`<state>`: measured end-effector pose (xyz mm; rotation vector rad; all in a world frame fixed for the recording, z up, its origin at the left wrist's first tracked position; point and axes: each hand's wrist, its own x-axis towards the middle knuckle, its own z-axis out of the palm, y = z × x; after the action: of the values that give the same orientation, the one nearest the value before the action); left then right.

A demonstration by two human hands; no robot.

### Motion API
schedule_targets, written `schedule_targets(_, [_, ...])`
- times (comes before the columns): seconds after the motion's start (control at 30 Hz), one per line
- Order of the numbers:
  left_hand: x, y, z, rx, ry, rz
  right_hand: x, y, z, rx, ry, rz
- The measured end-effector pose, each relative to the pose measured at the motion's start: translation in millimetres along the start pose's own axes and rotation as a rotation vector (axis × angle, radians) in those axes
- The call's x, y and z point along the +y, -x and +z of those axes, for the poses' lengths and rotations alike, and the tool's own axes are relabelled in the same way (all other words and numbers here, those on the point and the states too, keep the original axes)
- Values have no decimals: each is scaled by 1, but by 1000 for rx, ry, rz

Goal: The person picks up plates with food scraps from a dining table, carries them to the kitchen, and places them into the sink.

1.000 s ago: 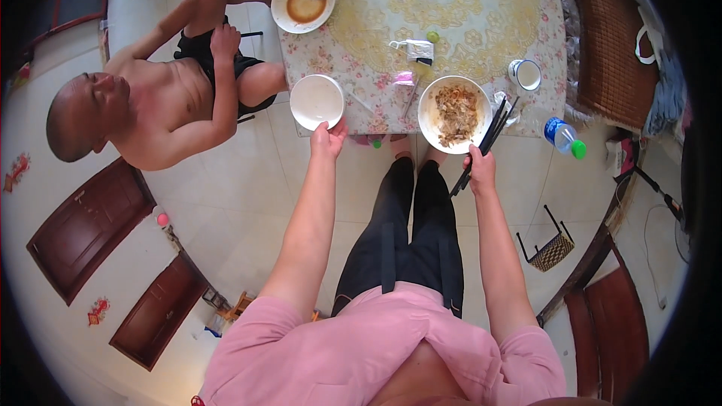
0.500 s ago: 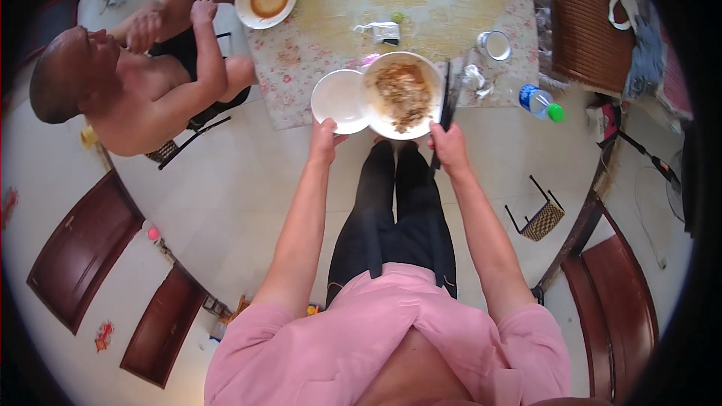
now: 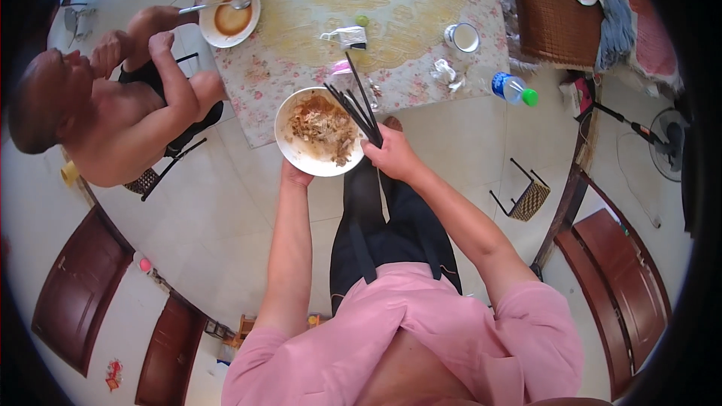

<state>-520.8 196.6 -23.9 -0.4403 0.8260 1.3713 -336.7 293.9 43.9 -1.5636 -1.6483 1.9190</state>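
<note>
In front of me, just off the near table edge, I carry a white bowl [image 3: 284, 135] with brown food scraps [image 3: 325, 131] inside. My left hand [image 3: 298, 174] is closed at its lower side, with the fingers mostly hidden beneath it. My right hand [image 3: 392, 152] grips a bundle of several black chopsticks [image 3: 359, 113], fanned out over the bowl's right side. That hand's thumb is at the bowl's rim. No second bowl shows; whether one sits underneath is hidden.
A flowered cloth covers the table [image 3: 274, 79]. On it are a bowl of brown sauce with a spoon [image 3: 239, 3], a white cup [image 3: 465, 37], crumpled tissue [image 3: 445, 71] and a bottle with a green cap [image 3: 514, 89]. A person [image 3: 113, 120] sits at the left; a stool [image 3: 529, 199] stands right.
The food bowl has moved left to my left hand. The empty white bowl held there before is out of sight. My right hand has followed leftward, and its chopsticks have fanned apart.
</note>
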Motion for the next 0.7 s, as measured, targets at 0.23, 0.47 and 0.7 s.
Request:
schedule_targets(0.23, [7, 24, -1, -128, 308, 109, -32, 9, 14, -116, 122, -212])
schedule_targets(0.47, [22, 54, -18, -99, 347, 276, -47, -25, 22, -285, -264, 27])
schedule_targets(0.7, [21, 93, -33, -11, 328, 400, -15, -176, 66, -36, -913, 207])
